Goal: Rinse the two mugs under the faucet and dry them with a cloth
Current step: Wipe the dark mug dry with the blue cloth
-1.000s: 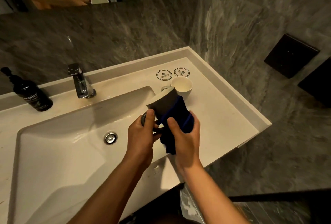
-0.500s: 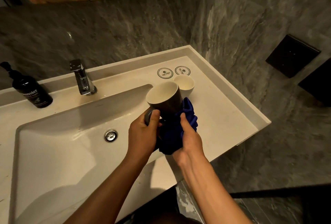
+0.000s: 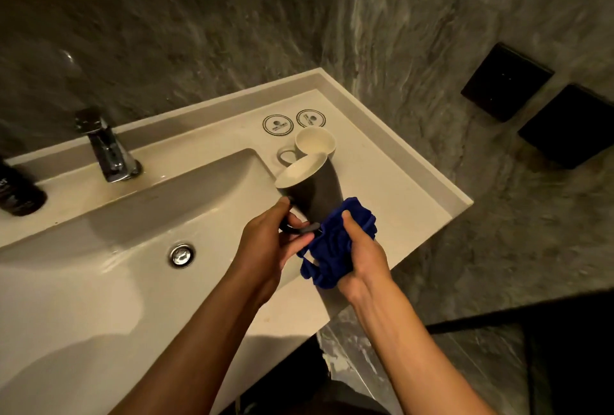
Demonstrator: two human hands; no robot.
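Your left hand point(image 3: 272, 242) grips the handle of the grey mug point(image 3: 312, 192), fingers curled through and round the loop. The mug is in the air over the counter point(image 3: 392, 188), just right of the basin point(image 3: 99, 248). Its long axis tilts: the mouth points up and away from you, towards the back wall, and the base points down towards your right hand point(image 3: 362, 255).

That hand clutches the bunched blue cloth point(image 3: 335, 248), thumb on top, and presses it against the lower wall and base of the mug. So the cloth sits at the near, low end, and the open mouth is the far end. Any wipe of the rim or inside means your right hand must travel up along the body, or your left must turn the mug round.

The white mug point(image 3: 314, 145) stands upright on the counter right behind the grey one, mouth up, handle to the left; the two look very close, and I cannot tell if they touch.

The grey mug's base is hidden by the cloth, and your right fingers are buried in it. Whether either mug is still wet is hard to make out in this light.
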